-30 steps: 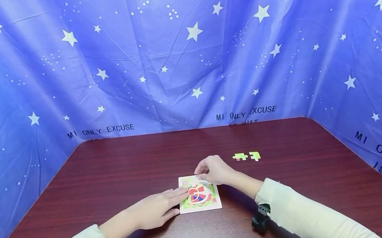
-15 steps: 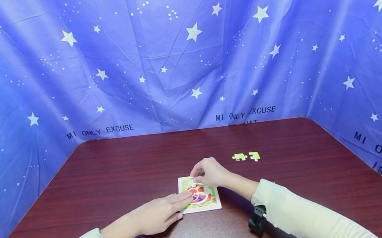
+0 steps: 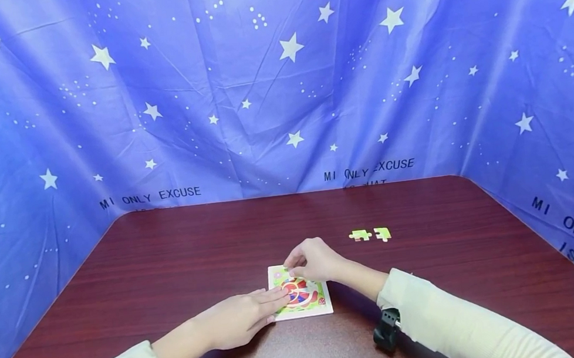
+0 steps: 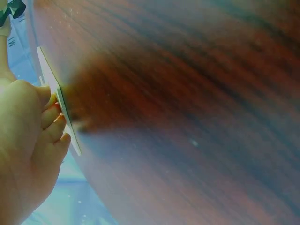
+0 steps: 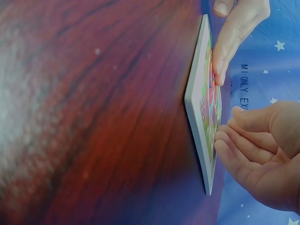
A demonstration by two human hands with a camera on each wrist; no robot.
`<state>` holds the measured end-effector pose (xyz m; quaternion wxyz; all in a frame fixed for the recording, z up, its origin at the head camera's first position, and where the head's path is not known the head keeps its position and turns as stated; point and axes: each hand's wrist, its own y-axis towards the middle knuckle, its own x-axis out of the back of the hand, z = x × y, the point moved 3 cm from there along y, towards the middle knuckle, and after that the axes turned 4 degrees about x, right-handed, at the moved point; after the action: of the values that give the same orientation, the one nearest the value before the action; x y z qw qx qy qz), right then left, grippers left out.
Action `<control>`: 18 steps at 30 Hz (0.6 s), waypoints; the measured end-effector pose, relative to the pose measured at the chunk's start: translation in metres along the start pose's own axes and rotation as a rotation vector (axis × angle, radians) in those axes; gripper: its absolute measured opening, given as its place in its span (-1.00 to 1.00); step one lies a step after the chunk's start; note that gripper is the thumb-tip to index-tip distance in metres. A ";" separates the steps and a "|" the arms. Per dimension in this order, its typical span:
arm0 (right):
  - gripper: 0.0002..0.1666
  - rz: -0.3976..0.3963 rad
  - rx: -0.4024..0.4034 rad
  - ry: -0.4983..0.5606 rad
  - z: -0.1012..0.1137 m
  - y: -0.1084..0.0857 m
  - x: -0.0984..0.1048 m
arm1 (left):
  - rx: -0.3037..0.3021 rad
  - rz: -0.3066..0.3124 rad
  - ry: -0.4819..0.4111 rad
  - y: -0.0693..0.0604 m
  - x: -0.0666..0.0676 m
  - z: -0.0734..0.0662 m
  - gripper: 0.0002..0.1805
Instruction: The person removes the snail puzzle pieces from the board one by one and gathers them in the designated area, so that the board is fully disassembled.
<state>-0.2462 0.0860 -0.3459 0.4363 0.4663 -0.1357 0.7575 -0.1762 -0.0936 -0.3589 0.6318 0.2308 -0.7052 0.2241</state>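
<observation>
Jigsaw puzzle [image 3: 306, 298] looks nearly filled, two loose pieces [image 3: 360, 235] awaiting on the worktop [image 3: 192, 237]; left hand [image 3: 236, 322] presses it straight-fingered; whether right hand [image 3: 313, 260] pinches anything, I cannot tell.

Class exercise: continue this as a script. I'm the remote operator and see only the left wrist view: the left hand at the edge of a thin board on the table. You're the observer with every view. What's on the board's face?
Observer: A puzzle picture in red, blue and green shows on the board, inside a pale rim.
Operator: Is anything else at the board?
Observer: Yes, the head view shows the right hand over its far edge; whether it holds anything, I can't tell.
Operator: Anything lying loose elsewhere?
Observer: Two mostly green puzzle pieces lie on the table, beyond the board and to its right.
</observation>
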 end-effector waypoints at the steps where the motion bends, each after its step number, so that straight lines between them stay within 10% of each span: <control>1: -0.87 0.001 0.001 0.001 0.000 0.000 0.000 | -0.005 -0.001 0.005 0.000 0.000 0.000 -0.49; 11: -0.84 -0.007 0.007 -0.015 0.006 0.000 -0.001 | 0.011 0.007 0.001 -0.001 -0.004 0.002 -0.50; 18: -0.88 -0.011 -0.196 0.027 0.007 0.002 -0.001 | -0.030 -0.018 0.020 -0.001 -0.005 0.004 -0.50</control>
<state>-0.2436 0.0801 -0.3427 0.4856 0.4118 -0.2005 0.7446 -0.1781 -0.0961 -0.3647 0.6441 0.2252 -0.7002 0.2100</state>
